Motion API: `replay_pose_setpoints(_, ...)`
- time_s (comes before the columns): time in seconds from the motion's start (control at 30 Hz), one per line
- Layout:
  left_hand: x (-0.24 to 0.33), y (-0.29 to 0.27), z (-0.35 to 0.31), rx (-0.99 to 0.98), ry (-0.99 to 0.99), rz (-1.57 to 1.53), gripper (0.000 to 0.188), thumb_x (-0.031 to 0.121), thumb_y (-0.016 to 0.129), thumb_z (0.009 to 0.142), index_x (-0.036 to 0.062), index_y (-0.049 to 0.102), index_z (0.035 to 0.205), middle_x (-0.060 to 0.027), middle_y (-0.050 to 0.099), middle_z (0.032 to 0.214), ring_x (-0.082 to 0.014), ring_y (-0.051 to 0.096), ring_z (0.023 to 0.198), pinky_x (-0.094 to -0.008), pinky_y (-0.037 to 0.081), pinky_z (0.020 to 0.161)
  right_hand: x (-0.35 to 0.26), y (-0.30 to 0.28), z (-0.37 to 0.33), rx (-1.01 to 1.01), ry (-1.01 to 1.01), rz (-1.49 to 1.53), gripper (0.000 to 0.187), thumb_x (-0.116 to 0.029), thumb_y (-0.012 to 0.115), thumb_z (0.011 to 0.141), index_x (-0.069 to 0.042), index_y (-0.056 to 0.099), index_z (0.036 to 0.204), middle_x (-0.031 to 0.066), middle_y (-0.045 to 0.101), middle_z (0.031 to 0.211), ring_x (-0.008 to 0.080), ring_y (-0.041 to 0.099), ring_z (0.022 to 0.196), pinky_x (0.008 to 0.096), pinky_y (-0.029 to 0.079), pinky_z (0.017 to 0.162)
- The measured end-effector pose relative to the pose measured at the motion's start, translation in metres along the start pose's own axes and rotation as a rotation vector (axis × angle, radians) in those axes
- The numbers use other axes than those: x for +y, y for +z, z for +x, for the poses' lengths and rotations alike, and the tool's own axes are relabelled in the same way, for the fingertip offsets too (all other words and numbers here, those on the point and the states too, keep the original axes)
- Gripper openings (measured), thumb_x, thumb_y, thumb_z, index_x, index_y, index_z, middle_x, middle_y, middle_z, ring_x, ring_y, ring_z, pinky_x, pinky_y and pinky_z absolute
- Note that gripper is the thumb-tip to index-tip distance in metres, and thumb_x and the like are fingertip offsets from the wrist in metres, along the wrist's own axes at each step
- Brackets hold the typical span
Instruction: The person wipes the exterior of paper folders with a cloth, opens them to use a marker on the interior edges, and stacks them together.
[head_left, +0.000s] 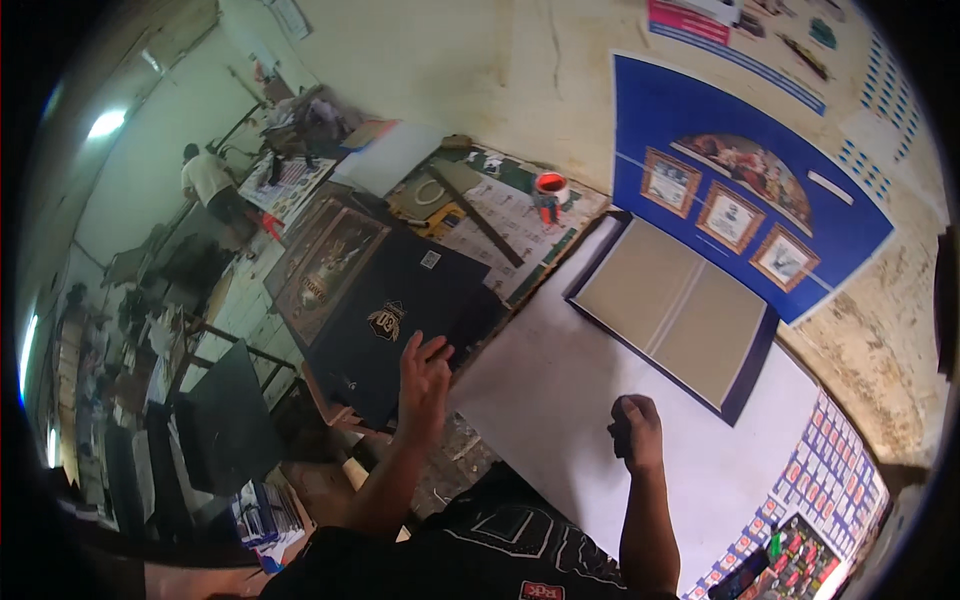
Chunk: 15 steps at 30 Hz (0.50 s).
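My left hand is raised beside a stack of dark blue printed sheets, its fingers stretched out and holding nothing that I can see. The top sheet bears a gold emblem and a brown picture panel. Over the white table covering, my right hand is closed around a small dark lump, perhaps a wadded cloth; its kind is not clear. Farther right lies a dark blue cover sheet with beige boards on it, a narrow strip running between them.
Behind the stack, a cluttered bench holds a dark straightedge bar and a tub with red inside. A blue poster stands against the wall. A printed sheet covers the right table edge. Another person stands far left.
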<state>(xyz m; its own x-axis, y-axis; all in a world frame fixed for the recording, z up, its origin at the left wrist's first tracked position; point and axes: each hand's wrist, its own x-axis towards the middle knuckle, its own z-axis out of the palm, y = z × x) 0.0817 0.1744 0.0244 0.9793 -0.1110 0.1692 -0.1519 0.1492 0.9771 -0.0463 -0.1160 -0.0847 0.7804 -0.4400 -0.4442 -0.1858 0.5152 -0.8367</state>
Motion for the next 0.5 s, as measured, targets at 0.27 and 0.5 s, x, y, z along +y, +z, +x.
replay_pose_setpoints(0.27,0.072,-0.088,0.026,-0.194,-0.326,0.46,0.045,0.008,0.062,0.095,0.0018,0.047,0.137,-0.0139,0.059,0.128,-0.0231,0.064,0.11,-0.0327,0.053,0.085,-0.045,0.155,0.152,-0.005,-0.471,-0.35,0.018,-0.012,0.066,0.089,-0.001,0.059,0.102,0.013,0.062,0.09,0.0241,0.061,0.08,0.0344,0.05,0.073)
replay_pose_setpoints(0.5,0.09,-0.088,0.231,-0.355,0.029,0.915,0.031,0.015,0.065,0.093,-0.001,0.062,0.12,-0.0147,0.068,0.114,-0.0203,0.068,0.101,-0.0345,0.053,0.088,-0.046,0.268,0.235,0.052,-0.903,-1.189,0.063,-0.018,0.073,0.081,-0.008,0.048,0.138,0.0225,0.039,0.147,0.0448,0.036,0.135,0.0501,0.029,0.114)
